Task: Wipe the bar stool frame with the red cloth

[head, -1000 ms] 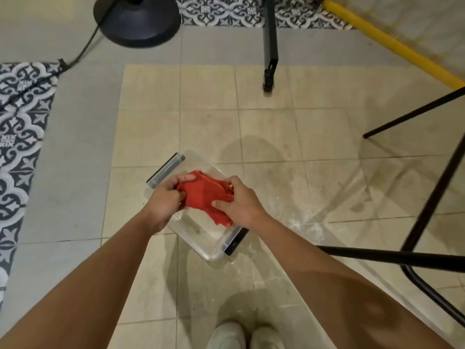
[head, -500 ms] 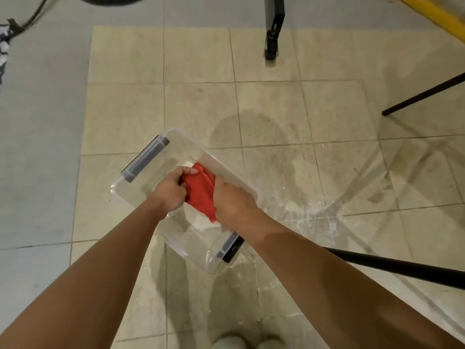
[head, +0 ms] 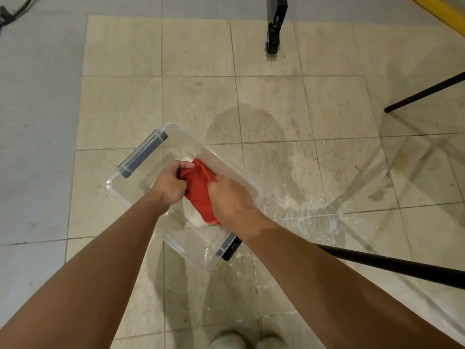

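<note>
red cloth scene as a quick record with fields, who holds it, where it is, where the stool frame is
cloth: red cloth, bunched between both hands
left hand: left hand grips its left side
right hand: right hand grips its right side
location: over the clear bin on the tiled floor
stool frame: black stool frame at the right, not touched by the cloth

The left hand (head: 171,183) and right hand (head: 230,195), gripping a red cloth (head: 198,192), sit over a clear plastic bin (head: 196,238) whose walls ring them. Bare tile floor (head: 120,109) spreads left and ahead. A black stool bar (head: 390,267) crosses under the right forearm; another black leg (head: 425,93) slants farther right.
</note>
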A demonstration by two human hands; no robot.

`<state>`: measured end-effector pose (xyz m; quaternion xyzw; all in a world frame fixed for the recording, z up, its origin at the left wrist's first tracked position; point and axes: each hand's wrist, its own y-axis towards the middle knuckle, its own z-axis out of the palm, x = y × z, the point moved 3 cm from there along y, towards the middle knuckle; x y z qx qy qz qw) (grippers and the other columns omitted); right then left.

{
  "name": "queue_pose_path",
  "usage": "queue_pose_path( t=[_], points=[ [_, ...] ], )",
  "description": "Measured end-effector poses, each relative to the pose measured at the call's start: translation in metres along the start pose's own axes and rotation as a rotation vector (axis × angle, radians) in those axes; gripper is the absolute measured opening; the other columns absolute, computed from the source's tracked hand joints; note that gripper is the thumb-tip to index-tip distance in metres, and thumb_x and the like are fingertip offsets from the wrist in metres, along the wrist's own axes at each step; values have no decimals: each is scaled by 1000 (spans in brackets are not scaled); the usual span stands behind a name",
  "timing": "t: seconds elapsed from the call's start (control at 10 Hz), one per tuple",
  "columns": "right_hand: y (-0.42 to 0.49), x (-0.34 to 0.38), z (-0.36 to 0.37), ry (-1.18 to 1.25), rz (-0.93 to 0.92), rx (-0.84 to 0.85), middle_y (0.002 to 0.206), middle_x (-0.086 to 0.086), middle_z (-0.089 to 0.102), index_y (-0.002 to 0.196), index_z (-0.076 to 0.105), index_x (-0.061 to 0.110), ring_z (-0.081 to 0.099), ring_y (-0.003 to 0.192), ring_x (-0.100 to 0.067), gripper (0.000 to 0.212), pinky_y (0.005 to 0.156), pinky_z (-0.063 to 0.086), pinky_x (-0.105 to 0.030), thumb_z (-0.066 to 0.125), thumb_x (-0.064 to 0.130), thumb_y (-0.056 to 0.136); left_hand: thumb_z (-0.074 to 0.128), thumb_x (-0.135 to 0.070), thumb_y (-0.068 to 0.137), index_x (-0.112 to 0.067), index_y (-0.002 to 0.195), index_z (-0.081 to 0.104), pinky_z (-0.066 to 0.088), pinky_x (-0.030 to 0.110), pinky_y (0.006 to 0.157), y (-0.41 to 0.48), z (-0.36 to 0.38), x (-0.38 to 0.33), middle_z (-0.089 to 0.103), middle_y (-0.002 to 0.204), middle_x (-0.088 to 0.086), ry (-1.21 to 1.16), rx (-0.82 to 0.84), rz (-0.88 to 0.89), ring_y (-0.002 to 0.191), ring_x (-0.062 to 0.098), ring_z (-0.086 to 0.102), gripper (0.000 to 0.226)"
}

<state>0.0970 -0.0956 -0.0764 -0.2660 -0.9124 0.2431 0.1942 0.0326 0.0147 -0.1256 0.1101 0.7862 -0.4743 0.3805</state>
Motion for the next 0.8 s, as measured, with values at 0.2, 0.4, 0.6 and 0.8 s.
queue_pose_path(
  t=[0.2, 0.4, 0.6, 0.8],
  points=[
    [6, 4, 12, 5, -30, 97, 116, -11, 53, 113, 56, 4, 58, 103, -29, 29, 85, 48, -36, 59, 4, 84, 63, -1, 79, -14, 119, 54, 41, 37, 90, -10, 2, -16, 41, 127, 12, 837, -223, 333, 112, 32, 42, 43],
    [9, 4, 15, -6, -28, 103, 118, -10, 54, 117, 54, 6, 57, 105, -27, 30, 85, 46, -34, 57, 8, 87, 68, -11, 78, -17, 118, 62, 45, 38, 91, -7, 6, -5, 56, 116, 5, 923, -15, 404, 110, 26, 48, 41],
    [10, 4, 16, -4, -33, 94, 115, -11, 57, 114, 55, 6, 59, 102, -26, 26, 83, 48, -33, 55, 9, 89, 62, -11, 82, -20, 117, 64, 48, 37, 89, -11, 6, -5, 63, 114, 3, 893, -48, 397, 108, 24, 54, 36],
    [4, 7, -1, 1, -34, 44, 104, -8, 61, 107, 61, 9, 62, 90, -24, 20, 74, 50, -32, 56, 12, 88, 58, -8, 83, -17, 109, 65, 52, 38, 80, -38, -6, -25, 68, 105, 4, 733, -238, 455, 102, 23, 58, 29]
  ],
)
